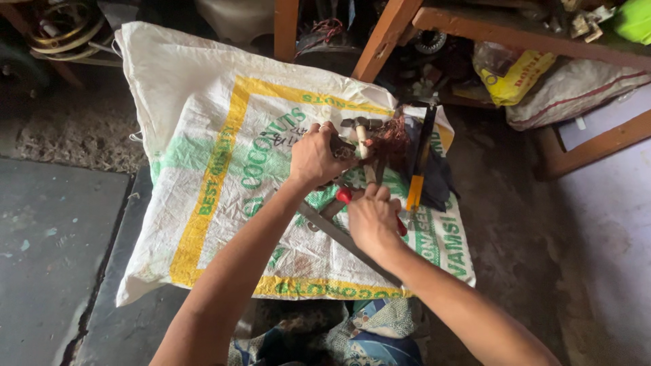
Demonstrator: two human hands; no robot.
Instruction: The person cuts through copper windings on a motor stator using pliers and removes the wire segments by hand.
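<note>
Fingers of both hands grip red-handled pliers [344,196]

support: white woven sack [203,135] on floor [54,224] | on sack: hammer [361,132], hacksaw [420,159], dark cloth [437,179]

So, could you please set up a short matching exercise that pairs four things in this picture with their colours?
Things:
1. woven sack
2. tool handle by the right hand
3. tangled wire near the left hand
4. bag under the bench

Colours:
a. copper-brown
b. yellow
c. white with green and yellow print
d. red

Pairs: 1-c, 2-d, 3-a, 4-b
</note>
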